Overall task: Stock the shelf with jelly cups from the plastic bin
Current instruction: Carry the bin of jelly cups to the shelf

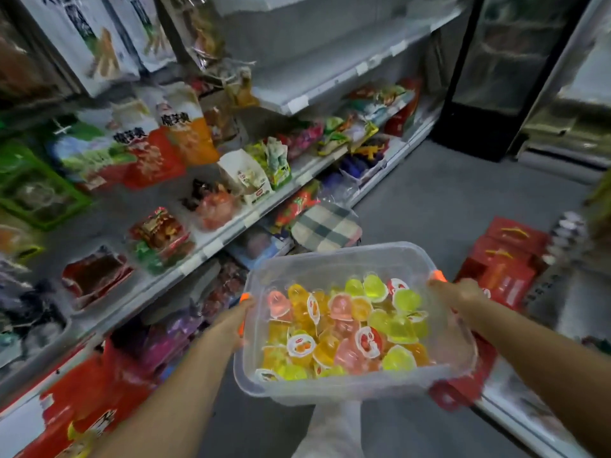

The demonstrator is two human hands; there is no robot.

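We held the plastic bin (334, 259) up in the air with both hands, in front of us and over the grey floor (446, 200). Our left hand (236, 320) was closed around the left side of the bin, by an orange clip (244, 297). Our right hand (461, 292) was closed around the right side, by the other orange clip (438, 276). Both arms were bare and stretched out.

The bin was see-through and smooth, like a box with round corners. Its long way ran from us out toward the far end of the aisle, and the open top faced up.

Inside lay a pile of jelly cups (347, 328). They were small, shiny and round like little domes, in yellow, green, orange and pink. Some lay on their sides and showed white round lids with fruit pictures.

The shelf (211, 241) was on our left, long and white, with crinkly snack bags (158, 153) on it. Red boxes (506, 259) sat on our right.
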